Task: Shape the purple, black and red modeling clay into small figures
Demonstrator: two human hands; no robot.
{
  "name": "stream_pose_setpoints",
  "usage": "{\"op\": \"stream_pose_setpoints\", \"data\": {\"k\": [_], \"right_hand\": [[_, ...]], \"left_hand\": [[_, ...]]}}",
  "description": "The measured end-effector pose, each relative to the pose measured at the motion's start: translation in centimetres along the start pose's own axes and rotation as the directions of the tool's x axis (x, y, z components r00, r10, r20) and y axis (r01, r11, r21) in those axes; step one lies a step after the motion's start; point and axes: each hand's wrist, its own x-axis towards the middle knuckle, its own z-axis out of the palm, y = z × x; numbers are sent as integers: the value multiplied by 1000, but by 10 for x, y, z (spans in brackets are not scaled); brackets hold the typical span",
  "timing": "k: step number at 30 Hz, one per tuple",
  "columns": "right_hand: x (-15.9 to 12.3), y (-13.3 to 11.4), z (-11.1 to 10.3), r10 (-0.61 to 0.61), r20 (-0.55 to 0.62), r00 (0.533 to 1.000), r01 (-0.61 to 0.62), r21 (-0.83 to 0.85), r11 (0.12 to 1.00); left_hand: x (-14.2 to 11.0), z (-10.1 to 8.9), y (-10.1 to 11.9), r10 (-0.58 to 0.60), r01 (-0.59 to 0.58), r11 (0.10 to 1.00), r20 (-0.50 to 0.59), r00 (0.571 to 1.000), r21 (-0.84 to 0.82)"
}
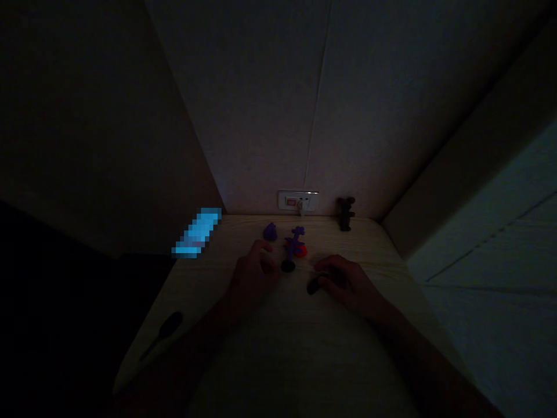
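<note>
In dim light, my right hand (348,281) pinches a small dark piece (313,285) between thumb and fingers just above the wooden tabletop. Its exact kind is too dark to make out. My left hand (256,273) is curled loosely with the fingers apart, and nothing shows in it. Between the two hands stands a purple toy part (292,248) with a knobbed top, and a black round piece (288,266) is at its lower end. A red piece (301,250) lies right behind it. Beyond my left fingers sits a separate purple piece (270,231).
A dark screwdriver-like tool (167,328) lies at the left of the tabletop (278,348). A blurred bright blue rectangle (198,233) is at the far left edge. A dark figure-shaped toy (346,213) stands at the back right, near a wall socket (310,201) with a plug.
</note>
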Motion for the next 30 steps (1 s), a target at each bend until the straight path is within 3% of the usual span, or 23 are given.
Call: {"op": "stream_pose_setpoints", "data": {"k": [7,15,23,30], "right_hand": [[-1,1,-1,-3,-7,1000,3,5,1000],[0,2,0,-18,-15,1000,18,1,1000],[0,2,1,7,-29,1000,-7,1,1000],[4,-9,17,-16,-206,978,-15,-146,989]], "left_hand": [[6,-4,-5,59,-56,983,-11,998,172],[10,-6,-11,154,-155,958,24,988,241],[9,-5,-9,148,-147,980,1,989,137],[11,1,-6,71,-73,996,-42,997,-53]]}}
